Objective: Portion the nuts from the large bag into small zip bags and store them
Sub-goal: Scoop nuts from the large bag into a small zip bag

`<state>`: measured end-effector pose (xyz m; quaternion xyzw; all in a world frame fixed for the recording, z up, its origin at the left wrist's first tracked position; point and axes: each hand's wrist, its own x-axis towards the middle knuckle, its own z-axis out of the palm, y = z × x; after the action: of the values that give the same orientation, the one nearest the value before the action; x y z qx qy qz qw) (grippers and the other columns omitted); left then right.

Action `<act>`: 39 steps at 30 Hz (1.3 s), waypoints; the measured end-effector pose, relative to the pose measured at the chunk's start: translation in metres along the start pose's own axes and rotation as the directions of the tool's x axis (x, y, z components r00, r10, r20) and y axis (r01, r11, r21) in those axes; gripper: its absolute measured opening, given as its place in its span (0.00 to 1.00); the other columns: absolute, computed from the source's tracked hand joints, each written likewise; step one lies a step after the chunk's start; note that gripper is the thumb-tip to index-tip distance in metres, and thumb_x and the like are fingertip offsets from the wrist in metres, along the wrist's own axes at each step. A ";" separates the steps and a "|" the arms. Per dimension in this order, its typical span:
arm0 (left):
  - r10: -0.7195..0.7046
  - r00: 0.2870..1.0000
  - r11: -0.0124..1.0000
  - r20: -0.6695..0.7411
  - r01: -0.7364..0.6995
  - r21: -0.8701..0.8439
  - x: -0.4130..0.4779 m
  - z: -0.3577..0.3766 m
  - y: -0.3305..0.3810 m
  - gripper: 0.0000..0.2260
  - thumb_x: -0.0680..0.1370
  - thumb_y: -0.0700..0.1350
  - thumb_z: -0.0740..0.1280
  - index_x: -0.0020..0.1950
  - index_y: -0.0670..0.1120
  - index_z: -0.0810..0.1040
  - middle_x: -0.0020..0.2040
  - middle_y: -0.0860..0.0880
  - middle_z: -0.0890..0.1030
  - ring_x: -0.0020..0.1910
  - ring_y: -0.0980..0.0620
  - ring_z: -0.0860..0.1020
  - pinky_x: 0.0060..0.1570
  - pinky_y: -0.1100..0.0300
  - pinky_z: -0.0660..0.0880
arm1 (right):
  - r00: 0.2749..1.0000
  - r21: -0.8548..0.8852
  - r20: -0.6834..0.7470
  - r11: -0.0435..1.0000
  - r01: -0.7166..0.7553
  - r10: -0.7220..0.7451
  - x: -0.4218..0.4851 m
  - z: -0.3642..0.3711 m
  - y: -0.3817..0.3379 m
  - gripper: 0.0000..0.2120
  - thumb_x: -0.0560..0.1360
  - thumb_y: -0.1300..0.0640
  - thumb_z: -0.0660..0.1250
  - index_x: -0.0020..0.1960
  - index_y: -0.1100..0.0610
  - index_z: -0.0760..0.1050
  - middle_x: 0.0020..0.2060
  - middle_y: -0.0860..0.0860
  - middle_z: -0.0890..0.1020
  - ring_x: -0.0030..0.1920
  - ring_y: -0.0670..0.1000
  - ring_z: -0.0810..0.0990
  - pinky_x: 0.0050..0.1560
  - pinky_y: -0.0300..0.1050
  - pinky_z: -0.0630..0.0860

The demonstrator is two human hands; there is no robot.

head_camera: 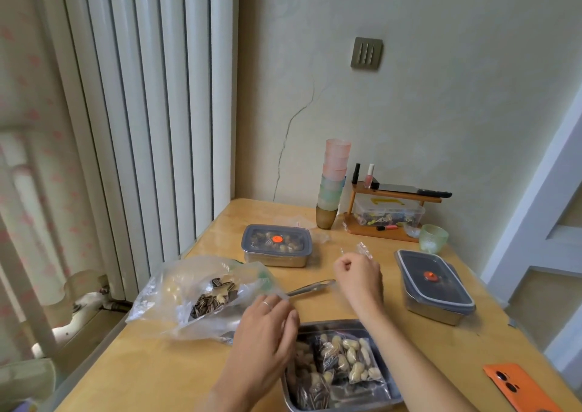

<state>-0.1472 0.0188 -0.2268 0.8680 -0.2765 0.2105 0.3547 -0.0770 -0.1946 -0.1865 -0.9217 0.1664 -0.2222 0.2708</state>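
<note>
The large clear bag (pixel 176 288) lies open on the table at the left, with sunflower seeds and a few nuts (pixel 214 298) inside. My right hand (pixel 359 277) pinches an empty small clear zip bag (pixel 363 249) above the table's middle. My left hand (pixel 267 333) hovers over the near steel tray (pixel 343 325), fingers curled at the zip bag's lower edge. The tray holds several filled small bags of peanuts and seeds (pixel 349 361). A metal spoon (pixel 311 287) lies between the big bag and my right hand.
Two lidded steel containers stand on the table: one at the back (pixel 277 244), one at the right (pixel 436 285). Stacked plastic cups (pixel 333 184), a small wooden shelf (pixel 387 210) and a green glass cup (pixel 433 238) line the wall. An orange phone (pixel 519 386) lies near the right corner.
</note>
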 end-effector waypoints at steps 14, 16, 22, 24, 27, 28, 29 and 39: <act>-0.222 0.975 0.970 0.024 0.223 -0.097 0.018 -0.028 -0.040 0.09 0.79 0.48 0.70 0.57 0.52 0.75 0.46 0.59 0.78 0.45 0.60 0.77 0.45 0.61 0.77 | 0.745 0.503 0.666 0.759 -0.413 -0.036 -0.041 0.034 -0.070 0.06 0.76 0.69 0.70 0.52 0.64 0.84 0.42 0.57 0.86 0.37 0.51 0.80 0.40 0.42 0.81; -0.245 0.970 0.960 0.011 0.244 -0.138 0.018 -0.030 -0.040 0.08 0.79 0.49 0.70 0.56 0.51 0.75 0.44 0.57 0.80 0.44 0.60 0.78 0.44 0.59 0.78 | 0.741 0.539 0.669 0.720 -0.437 -0.050 -0.041 0.034 -0.074 0.07 0.76 0.70 0.71 0.53 0.64 0.83 0.42 0.57 0.86 0.38 0.51 0.82 0.41 0.42 0.82; -0.337 0.939 0.915 -0.062 0.311 -0.258 0.024 -0.036 -0.031 0.04 0.81 0.51 0.70 0.53 0.52 0.81 0.42 0.57 0.84 0.44 0.63 0.81 0.44 0.66 0.79 | 0.770 0.579 0.628 0.729 -0.365 -0.112 -0.039 0.028 -0.085 0.10 0.73 0.67 0.76 0.53 0.63 0.82 0.39 0.55 0.86 0.37 0.48 0.84 0.42 0.41 0.82; -0.381 0.920 0.900 -0.096 0.345 -0.266 0.028 -0.042 -0.029 0.02 0.79 0.51 0.72 0.49 0.54 0.83 0.39 0.57 0.84 0.42 0.61 0.81 0.41 0.64 0.78 | 0.787 0.586 0.601 0.746 -0.315 -0.139 -0.038 0.024 -0.091 0.11 0.74 0.65 0.77 0.54 0.64 0.80 0.38 0.54 0.86 0.36 0.47 0.84 0.40 0.40 0.80; -0.476 0.879 0.819 0.005 0.446 -0.361 0.034 -0.049 -0.031 0.01 0.77 0.49 0.75 0.46 0.53 0.85 0.37 0.52 0.86 0.38 0.54 0.82 0.42 0.55 0.80 | 0.791 0.588 0.583 0.768 -0.255 -0.184 -0.036 0.019 -0.098 0.12 0.74 0.63 0.77 0.55 0.64 0.79 0.38 0.54 0.86 0.34 0.45 0.83 0.38 0.38 0.78; -0.510 0.858 0.767 0.055 0.483 -0.422 0.035 -0.052 -0.031 0.02 0.78 0.47 0.74 0.46 0.52 0.86 0.38 0.49 0.86 0.38 0.51 0.83 0.43 0.53 0.81 | 0.787 0.581 0.583 0.781 -0.231 -0.201 -0.034 0.018 -0.100 0.12 0.75 0.63 0.77 0.55 0.64 0.79 0.38 0.54 0.86 0.33 0.45 0.82 0.37 0.38 0.78; -0.538 0.837 0.707 0.103 0.514 -0.486 0.036 -0.054 -0.033 0.03 0.78 0.46 0.74 0.46 0.50 0.87 0.39 0.47 0.87 0.38 0.50 0.83 0.44 0.53 0.82 | 0.780 0.571 0.586 0.794 -0.208 -0.217 -0.033 0.017 -0.101 0.11 0.76 0.63 0.76 0.55 0.63 0.79 0.39 0.55 0.85 0.33 0.45 0.82 0.37 0.37 0.78; -0.678 0.721 0.498 0.142 0.594 -0.632 0.041 -0.062 -0.036 0.09 0.80 0.37 0.70 0.42 0.37 0.86 0.38 0.37 0.86 0.35 0.42 0.84 0.39 0.56 0.83 | 0.714 0.507 0.630 0.858 -0.079 -0.307 -0.025 0.018 -0.107 0.11 0.75 0.65 0.72 0.56 0.57 0.78 0.39 0.54 0.86 0.39 0.47 0.84 0.44 0.40 0.80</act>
<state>-0.1038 0.0727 -0.1809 0.7176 0.0318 0.0113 0.6956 -0.0688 -0.0909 -0.1471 -0.8429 -0.0695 0.0859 0.5266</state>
